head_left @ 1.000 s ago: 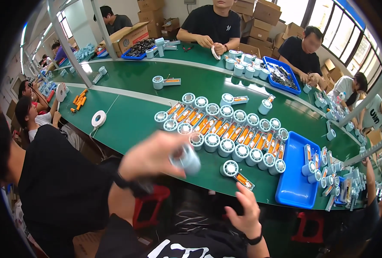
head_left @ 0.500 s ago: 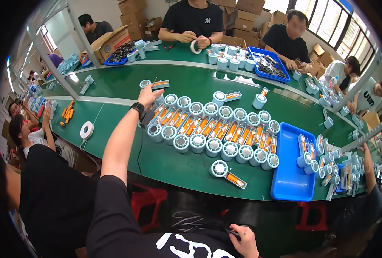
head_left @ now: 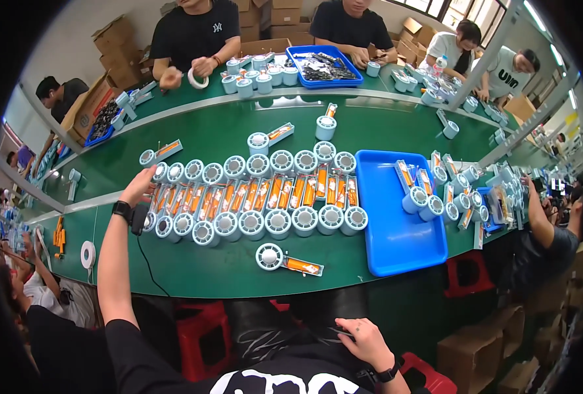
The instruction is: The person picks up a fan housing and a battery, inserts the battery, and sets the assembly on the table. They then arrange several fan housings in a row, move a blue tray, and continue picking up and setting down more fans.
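Observation:
Two facing rows of pale-blue handheld fans [head_left: 252, 223] lie on the green table, round heads outward, orange cells showing in their open handles. My left hand [head_left: 137, 186] is at the left end of the rows, fingers closed around the edge of the end fan [head_left: 160, 173]; its palm side is hidden. Just beyond it lies a loose fan [head_left: 148, 157] with its handle pointing right. Low over my lap, my right hand [head_left: 365, 339] rests with fingers loosely bent and thumb apart, holding nothing visible. Another single fan [head_left: 269, 257] lies nearer me, before the rows.
A blue tray [head_left: 403, 246] stands right of the rows, with fans over its right side. Two loose fans [head_left: 258, 142] lie beyond the rows. A white roll [head_left: 88, 254] and orange cells [head_left: 59, 236] lie left. Co-workers sit across. Red stools [head_left: 202, 338] stand below.
My view has swung right, so the table things appear farther left. My left hand stays at the rows' left end. More of my right wrist shows. Across the table, a co-worker's hands have moved apart.

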{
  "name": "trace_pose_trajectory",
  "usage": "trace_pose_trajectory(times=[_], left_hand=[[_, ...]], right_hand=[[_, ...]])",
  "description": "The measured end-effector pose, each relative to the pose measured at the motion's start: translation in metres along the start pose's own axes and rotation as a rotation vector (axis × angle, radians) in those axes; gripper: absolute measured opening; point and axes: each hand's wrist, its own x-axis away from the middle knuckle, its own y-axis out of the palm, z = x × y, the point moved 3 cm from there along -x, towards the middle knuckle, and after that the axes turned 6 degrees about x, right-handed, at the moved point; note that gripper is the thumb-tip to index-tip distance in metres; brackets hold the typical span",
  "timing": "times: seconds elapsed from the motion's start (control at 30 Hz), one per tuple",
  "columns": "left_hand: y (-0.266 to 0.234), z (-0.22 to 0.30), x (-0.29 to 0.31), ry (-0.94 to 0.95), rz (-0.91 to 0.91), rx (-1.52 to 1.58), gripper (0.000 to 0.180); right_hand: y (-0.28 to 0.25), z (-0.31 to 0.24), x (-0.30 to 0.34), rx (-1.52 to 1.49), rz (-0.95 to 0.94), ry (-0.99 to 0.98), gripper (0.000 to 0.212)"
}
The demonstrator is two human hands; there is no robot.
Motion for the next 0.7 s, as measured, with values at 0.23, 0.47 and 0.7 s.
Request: trace_pose_trajectory(times=[0.23,0.47,0.7], left_hand=[[0.025,0.033,0.025,0.048,0.083,-0.09,0.055],[0.046,0.098,0.041,0.568,0.317,-0.345,0.044],[0.271,0.278,0.056,1.169,0.007,-0.757,0.068]], right_hand=[[0.002,0.022,0.018,-0.067,-0.032,0.093,0.036],[-0.008,0.045,0.007,-0.033,0.038,0.144,0.034],[-0.008,0.055,0.013,-0.047,0.075,0.125,0.034]])
